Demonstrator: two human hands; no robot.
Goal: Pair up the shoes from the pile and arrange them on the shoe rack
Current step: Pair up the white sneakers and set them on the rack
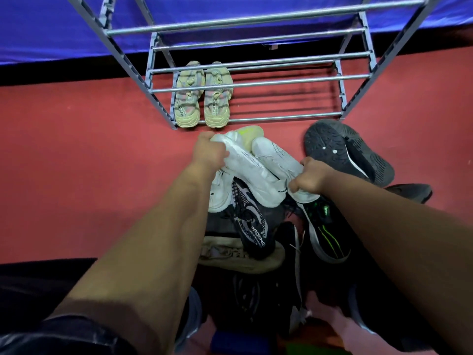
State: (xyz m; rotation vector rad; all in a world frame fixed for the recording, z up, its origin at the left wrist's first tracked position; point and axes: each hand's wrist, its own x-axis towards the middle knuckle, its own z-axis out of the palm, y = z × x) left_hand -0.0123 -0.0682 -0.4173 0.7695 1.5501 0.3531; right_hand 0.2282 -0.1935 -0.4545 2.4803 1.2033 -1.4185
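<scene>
My left hand (208, 152) grips one white sneaker (245, 165) near its toe end, above the pile. My right hand (309, 179) grips a second white sneaker (276, 157) at its heel. The two white shoes lie side by side, slanting across the top of the pile of shoes (258, 231). A grey metal shoe rack (256, 83) stands just beyond. A beige pair (202, 98) sits on the left of its bottom tier.
A black shoe (348, 149) lies sole-up to the right of the rack's front corner. A third white shoe (220, 193), a black patterned sneaker and a black-and-green one lie in the pile. The floor is red; blue cloth hangs behind the rack.
</scene>
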